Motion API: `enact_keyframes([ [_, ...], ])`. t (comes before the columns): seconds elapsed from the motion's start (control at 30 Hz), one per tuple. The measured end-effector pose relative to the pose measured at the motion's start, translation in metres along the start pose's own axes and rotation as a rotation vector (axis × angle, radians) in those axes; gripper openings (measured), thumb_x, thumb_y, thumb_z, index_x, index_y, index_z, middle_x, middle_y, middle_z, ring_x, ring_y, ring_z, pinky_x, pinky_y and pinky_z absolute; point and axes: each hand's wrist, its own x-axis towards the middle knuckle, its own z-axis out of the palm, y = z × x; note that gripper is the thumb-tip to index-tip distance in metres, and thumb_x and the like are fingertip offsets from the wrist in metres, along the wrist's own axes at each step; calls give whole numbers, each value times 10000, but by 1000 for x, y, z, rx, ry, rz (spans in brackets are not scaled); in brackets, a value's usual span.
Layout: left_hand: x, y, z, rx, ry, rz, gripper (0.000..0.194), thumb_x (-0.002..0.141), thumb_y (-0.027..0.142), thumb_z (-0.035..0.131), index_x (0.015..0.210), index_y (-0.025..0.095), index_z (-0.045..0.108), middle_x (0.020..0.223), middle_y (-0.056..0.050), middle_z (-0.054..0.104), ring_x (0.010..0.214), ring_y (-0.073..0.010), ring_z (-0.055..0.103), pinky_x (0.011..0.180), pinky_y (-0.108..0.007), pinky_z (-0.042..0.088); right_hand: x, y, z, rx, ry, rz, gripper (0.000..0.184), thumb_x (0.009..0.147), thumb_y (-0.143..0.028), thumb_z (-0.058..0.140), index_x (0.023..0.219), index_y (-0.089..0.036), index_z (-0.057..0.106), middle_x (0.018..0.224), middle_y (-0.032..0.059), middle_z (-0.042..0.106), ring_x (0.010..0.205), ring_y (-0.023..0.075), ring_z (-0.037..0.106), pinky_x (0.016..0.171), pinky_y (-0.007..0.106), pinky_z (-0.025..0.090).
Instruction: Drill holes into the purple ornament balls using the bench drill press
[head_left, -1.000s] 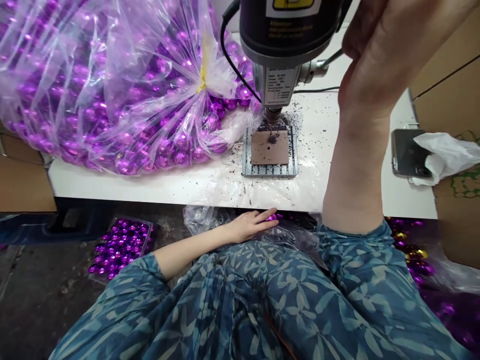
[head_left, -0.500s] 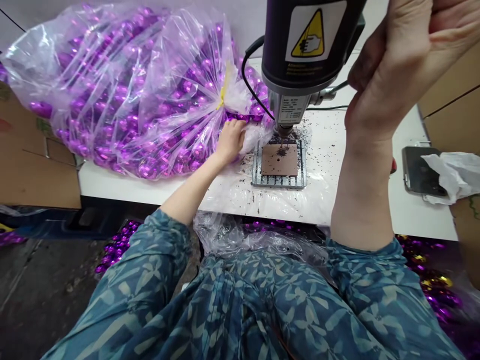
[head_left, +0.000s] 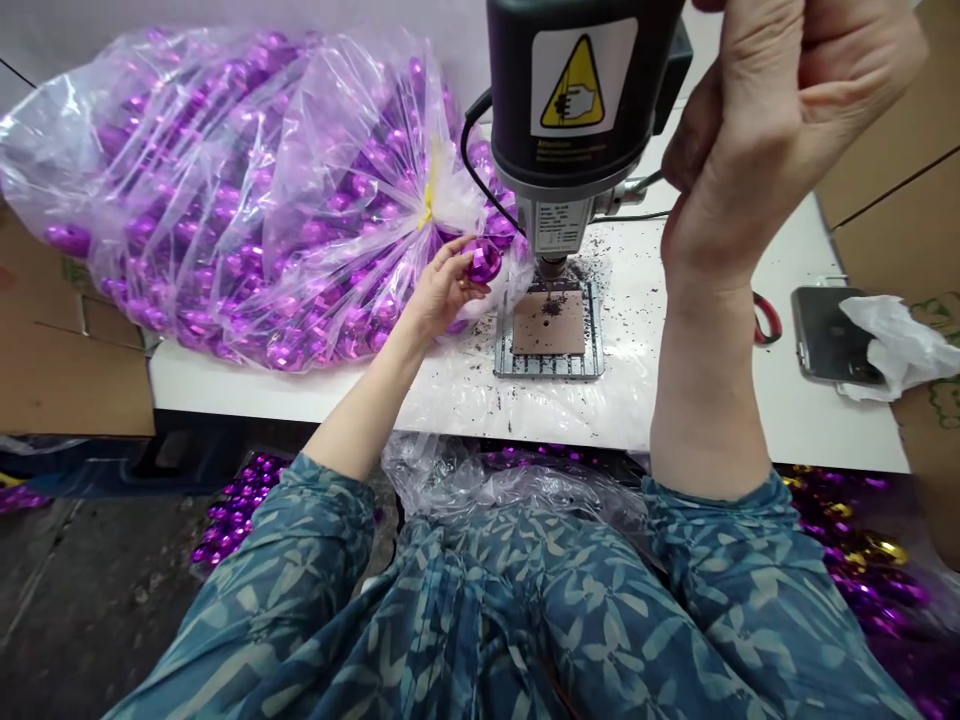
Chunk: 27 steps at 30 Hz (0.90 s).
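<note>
Between the tied neck of the bag and the drill press, above the back left half of the surface (head_left: 840,430), a faceted purple ball (head_left: 484,260) is held in the left hand (head_left: 442,290). Its fingers close lightly around the near side, leaving much of the ball showing. Whether this ball has a hole cannot be told.

Just to its right, the drill press (head_left: 574,150) stands over a brown block (head_left: 549,342) with a small hole in it. The ball is apart from both, so for this piece the drilling looks not yet under way, or else already finished. Dark shavings lie on the block, around the metal base (head_left: 547,367) and towards the front edge, which suggests that a good deal of drilling is done.

The right hand (head_left: 780,110) is raised beside the press, fingers curled in, near the lever (head_left: 637,187); whether it grips anything cannot be told.

Along the back left of the surface, a large clear bag (head_left: 255,210) of purple balls is closed with a yellow tie (head_left: 428,205); whether these are drilled or waiting is not shown. Below the left front edge sit more balls in a tray (head_left: 240,500). Towards the right edge lie a dark phone (head_left: 832,325) and crumpled white tissue (head_left: 892,345).
</note>
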Motion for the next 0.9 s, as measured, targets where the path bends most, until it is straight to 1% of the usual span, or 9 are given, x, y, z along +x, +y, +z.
enact_keyframes([
  [0.17, -39, 15, 25, -170, -79, -101, 630, 1001, 754, 461, 1329, 256, 661, 1170, -128, 759, 1078, -238, 765, 803, -370, 655, 0, 4, -3, -31, -17, -17, 355, 808, -466, 704, 761, -127, 609, 757, -35, 637, 496, -43, 409, 655, 170, 481],
  [0.27, -49, 14, 37, -203, -181, -144, 609, 990, 757, 490, 1321, 273, 653, 1206, -122, 752, 1116, -256, 755, 770, -377, 652, 0, 5, -3, -1, -12, -14, 253, 881, -337, 671, 759, -131, 590, 720, -35, 619, 473, -38, 373, 678, 185, 501],
  [0.33, -53, 11, 44, -222, -214, -163, 559, 978, 725, 553, 1286, 271, 662, 1208, -114, 757, 1082, -259, 762, 742, -379, 649, -1, 4, -2, -13, -23, -9, 209, 914, -252, 630, 747, -142, 568, 645, -49, 556, 460, -33, 357, 625, 176, 448],
  [0.43, -55, 4, 51, -207, -187, -154, 525, 921, 670, 691, 1253, 264, 660, 1214, -107, 761, 1028, -238, 762, 731, -357, 638, -2, -1, 1, -37, -40, 8, 272, 931, -193, 578, 687, -171, 459, 544, -70, 365, 437, -23, 347, 524, 173, 272],
  [0.5, -54, 0, 53, -169, -142, -116, 568, 858, 653, 782, 1267, 285, 644, 1222, -98, 757, 1002, -219, 755, 729, -337, 626, -4, -4, 3, -40, -28, 11, 329, 932, -196, 561, 662, -179, 374, 551, -67, 287, 428, -31, 342, 515, 169, 220],
  [0.6, -52, -7, 55, -155, -98, -76, 604, 865, 738, 722, 1303, 334, 627, 1178, -86, 753, 919, -200, 751, 722, -344, 619, -5, -4, 4, -31, -18, -10, 372, 933, -187, 554, 646, -175, 317, 558, -64, 285, 422, -40, 327, 515, 169, 208],
  [0.7, -49, -14, 59, -167, -117, -78, 627, 895, 799, 617, 1360, 379, 600, 1115, -70, 744, 849, -196, 754, 728, -369, 625, -5, -3, 3, -31, -15, -35, 373, 937, -173, 541, 641, -169, 315, 551, -60, 268, 425, -40, 321, 516, 175, 190],
  [0.8, -45, -20, 66, -163, -109, -56, 657, 857, 774, 698, 1386, 400, 593, 1191, -59, 731, 924, -205, 763, 774, -378, 637, -4, -1, 3, -54, -24, -33, 382, 931, -191, 551, 646, -166, 298, 553, -60, 247, 435, -46, 332, 534, 166, 204],
  [0.9, -42, -24, 73, -158, -60, -19, 647, 846, 753, 729, 1361, 374, 627, 1266, -66, 723, 1053, -230, 760, 825, -387, 645, -4, 0, 3, -32, -18, -46, 421, 919, -194, 563, 638, -165, 251, 554, -59, 230, 434, -48, 342, 535, 170, 181],
])
